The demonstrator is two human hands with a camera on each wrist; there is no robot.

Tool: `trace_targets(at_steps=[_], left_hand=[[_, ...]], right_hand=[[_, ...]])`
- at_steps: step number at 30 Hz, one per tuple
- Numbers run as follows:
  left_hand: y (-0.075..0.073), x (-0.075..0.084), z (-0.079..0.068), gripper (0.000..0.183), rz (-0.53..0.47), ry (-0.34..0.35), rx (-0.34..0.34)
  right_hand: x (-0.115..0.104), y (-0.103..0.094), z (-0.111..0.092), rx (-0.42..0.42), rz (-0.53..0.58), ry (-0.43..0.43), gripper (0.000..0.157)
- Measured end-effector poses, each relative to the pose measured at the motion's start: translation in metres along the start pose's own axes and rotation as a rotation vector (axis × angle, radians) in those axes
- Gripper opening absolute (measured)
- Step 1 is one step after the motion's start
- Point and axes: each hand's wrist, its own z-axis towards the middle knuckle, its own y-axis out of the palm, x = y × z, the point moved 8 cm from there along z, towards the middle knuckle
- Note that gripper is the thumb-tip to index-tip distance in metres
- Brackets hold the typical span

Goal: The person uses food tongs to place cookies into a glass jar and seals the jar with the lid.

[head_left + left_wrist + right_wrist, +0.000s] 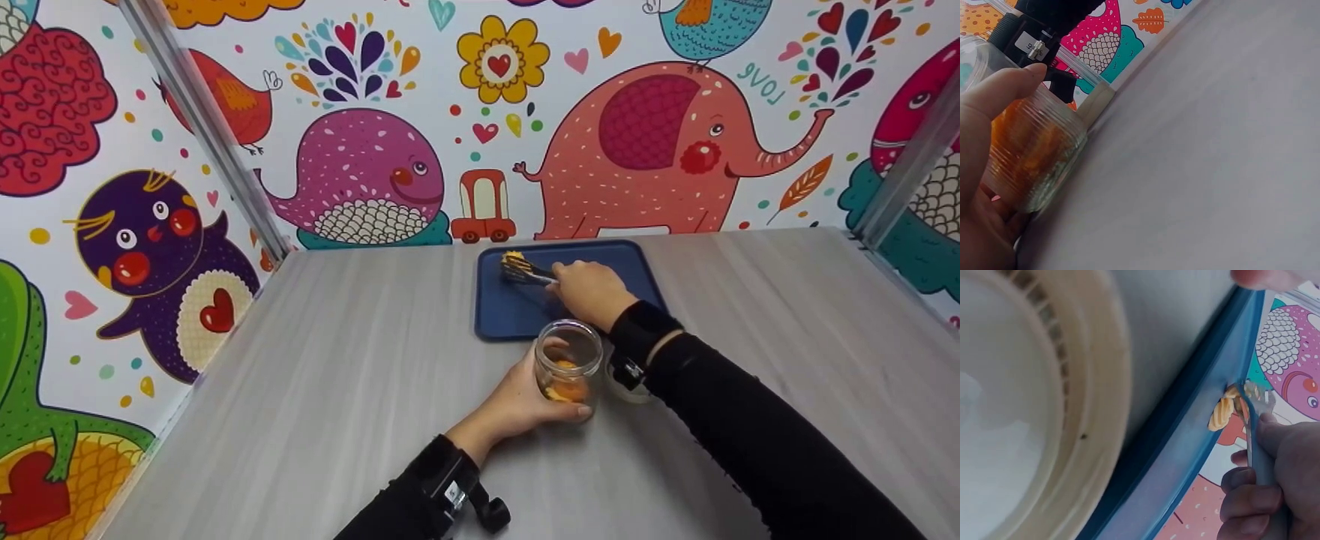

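My left hand (pixel 514 397) grips a clear glass jar (pixel 581 356) around its side, thumb along the front. Inside the jar lie orange-yellow pieces (pixel 1030 146), seen through ridged glass in the left wrist view. Over the blue tray (pixel 495 322), my right hand (pixel 596 291) holds metal tongs (pixel 525 271) with its fingers curled round the handle. At the slotted ends of the tongs is a yellow ridged piece (pixel 1220 415), near the tray's far left corner in the head view.
A round lid (pixel 1098 399) with a cream rim lies on the grey table (pixel 337 375), just right of the jar and partly hidden by the right wrist. Printed cartoon walls (pixel 360 165) and metal posts (pixel 202 120) close off the back and sides.
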Motion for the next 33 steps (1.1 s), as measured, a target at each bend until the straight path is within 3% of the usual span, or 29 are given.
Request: trace_targets(at_steps=[9, 21, 28, 33], left_hand=[[0.003, 0.000, 0.001, 0.081, -0.012, 0.011, -0.003], [0.001, 0.000, 0.002, 0.085, -0.023, 0.011, -0.011], [0.002, -0.001, 0.001, 0.087, 0.004, 0.006, -0.013], [0.001, -0.002, 0.001, 0.088, 0.012, 0.008, -0.016]], right_hand=[[0.006, -0.005, -0.003, 0.015, 0.122, -0.006, 0.026], [0.026, 0.005, -0.017, -0.178, 0.302, -0.022, 0.032], [0.047, 0.001, -0.036, -0.168, 0.410, -0.086, 0.041], [0.063, -0.010, -0.050, -0.167, 0.575, -0.083, 0.036]])
